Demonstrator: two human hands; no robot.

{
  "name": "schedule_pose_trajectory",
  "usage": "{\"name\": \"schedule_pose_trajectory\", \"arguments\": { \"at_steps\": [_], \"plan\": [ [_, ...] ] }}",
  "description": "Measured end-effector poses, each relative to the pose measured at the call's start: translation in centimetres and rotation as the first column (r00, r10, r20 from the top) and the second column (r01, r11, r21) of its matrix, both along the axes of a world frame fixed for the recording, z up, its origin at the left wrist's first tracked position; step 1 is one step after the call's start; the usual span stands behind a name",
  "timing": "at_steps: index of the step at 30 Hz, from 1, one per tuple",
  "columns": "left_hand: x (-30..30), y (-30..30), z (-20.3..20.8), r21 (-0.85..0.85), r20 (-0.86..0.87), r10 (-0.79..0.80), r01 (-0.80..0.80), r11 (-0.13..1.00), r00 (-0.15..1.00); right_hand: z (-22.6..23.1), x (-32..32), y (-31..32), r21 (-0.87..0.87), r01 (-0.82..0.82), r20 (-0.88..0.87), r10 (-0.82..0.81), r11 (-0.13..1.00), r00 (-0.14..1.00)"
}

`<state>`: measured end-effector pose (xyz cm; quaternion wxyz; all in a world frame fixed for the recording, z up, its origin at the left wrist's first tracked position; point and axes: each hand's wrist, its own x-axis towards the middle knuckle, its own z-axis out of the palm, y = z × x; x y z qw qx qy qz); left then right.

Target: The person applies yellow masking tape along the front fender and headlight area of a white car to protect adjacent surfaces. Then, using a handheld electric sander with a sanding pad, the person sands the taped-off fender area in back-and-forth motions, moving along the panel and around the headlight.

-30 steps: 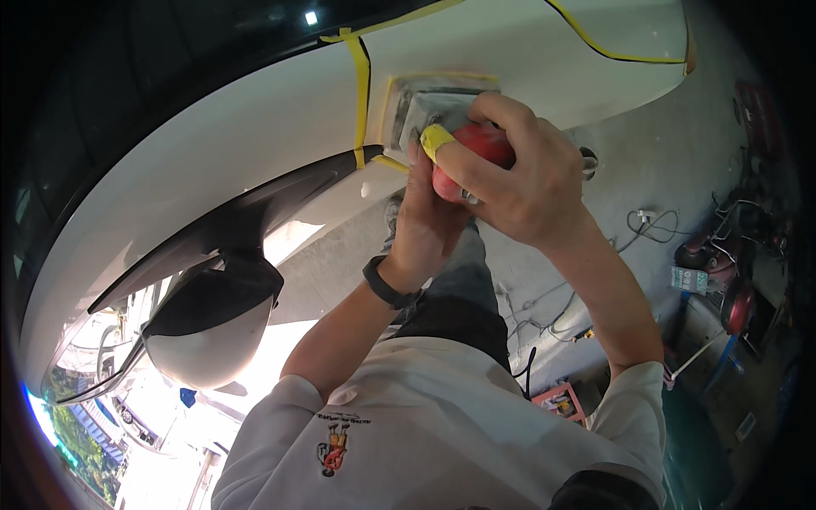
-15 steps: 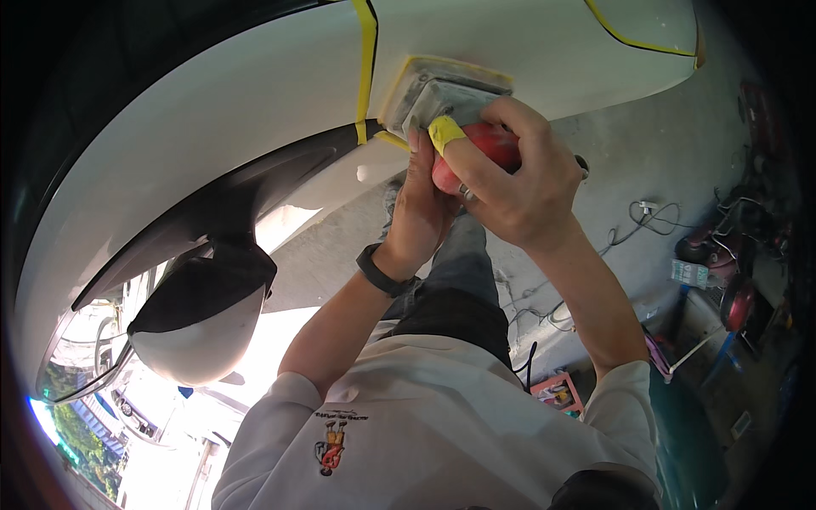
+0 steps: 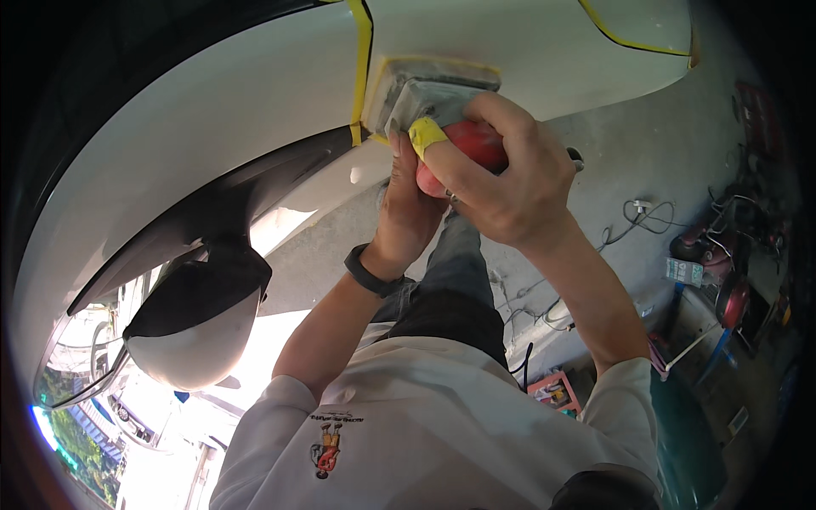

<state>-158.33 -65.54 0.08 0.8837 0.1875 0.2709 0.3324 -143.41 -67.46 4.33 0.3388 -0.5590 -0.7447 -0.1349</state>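
Note:
A red hand-held sander (image 3: 473, 146) with a grey rectangular pad lies against the white car panel (image 3: 476, 34), just right of a vertical strip of yellow masking tape (image 3: 364, 59). My right hand (image 3: 518, 170) is closed over the red body, with yellow tape wrapped round one fingertip. From below, my left hand (image 3: 408, 200) grips the sander's near side, its thumb up against the pad; most of its fingers are hidden. A dark band circles my left wrist.
To the left, the car's side mirror (image 3: 200, 331) juts out below the window's dark trim. A cable (image 3: 637, 223) trails over the grey floor at right, near a red machine (image 3: 733, 302). Yellow tape (image 3: 629, 32) also curves across the panel's upper right.
Both hands and the sander have shifted a little left along the panel, so the pad's edge now lies closer to the vertical tape. The grip looks unchanged.

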Motion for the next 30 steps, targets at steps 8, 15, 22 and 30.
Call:
{"name": "schedule_pose_trajectory", "arguments": {
  "at_steps": [8, 15, 22, 30],
  "plan": [
    [1.5, 0.2, 1.3, 0.087, 0.003, 0.022, -0.022, 0.996, 1.000, 1.3, 1.3, 2.6, 0.133, -0.032, 0.035, 0.027, 0.991, 0.999],
    [2.5, 1.3, 3.0, 0.180, 0.026, -0.012, 0.008, 0.984, 1.000, 3.4, 2.3, 2.6, -0.075, -0.096, -0.013, 0.095, 0.993, 0.995],
    [3.8, 1.4, 1.7, 0.168, 0.004, -0.054, 0.052, 0.984, 0.999, 2.1, 4.1, 2.2, -0.066, -0.085, -0.024, 0.084, 0.994, 0.996],
    [1.3, -0.6, -0.3, 0.149, -0.227, 0.020, 0.014, 0.989, 0.974, -3.4, 0.1, -1.3, -0.080, 0.072, -0.228, -0.089, 0.994, 0.970]
  ]
}}
